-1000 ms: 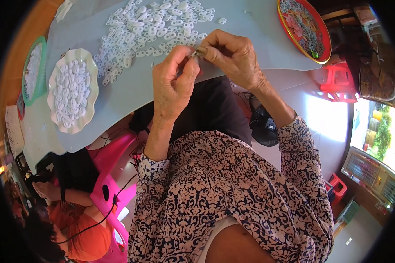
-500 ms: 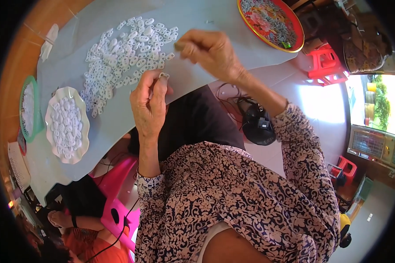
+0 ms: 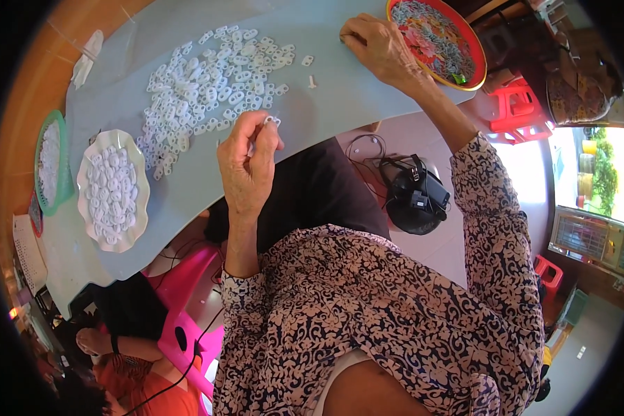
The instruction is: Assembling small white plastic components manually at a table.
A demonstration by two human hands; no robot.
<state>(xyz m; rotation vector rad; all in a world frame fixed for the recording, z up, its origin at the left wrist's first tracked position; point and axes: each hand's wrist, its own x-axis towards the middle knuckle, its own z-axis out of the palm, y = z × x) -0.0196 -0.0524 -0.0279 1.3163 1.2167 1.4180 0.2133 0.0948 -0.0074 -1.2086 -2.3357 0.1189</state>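
In front of me my left hand (image 3: 248,163) is closed, pinching a small white two-holed plastic piece (image 3: 273,120) between thumb and fingertips. It is held just above the table's near edge. My right hand (image 3: 381,52) is stretched out to the far right, with fingers curled down to the table beside a round red tray (image 3: 482,55). Its fingertips are pressed together; anything between them is too small to make out. A wide pile of similar white pieces (image 3: 208,87) spreads over the grey-blue table (image 3: 319,111), left of my hands. A small white peg-like part (image 3: 312,82) lies between both hands.
The tray holds many small grey metal parts (image 3: 440,41). At left stand a wavy-edged cream dish (image 3: 144,208) of white oval pieces and a green basket (image 3: 66,173). A black device with cables (image 3: 416,197) sits below the table edge. Someone in orange (image 3: 163,388) is at lower left.
My right hand has moved away from my left, out to the right and up to the table beside the tray. The left still pinches its white piece. The whole view has shifted slightly.
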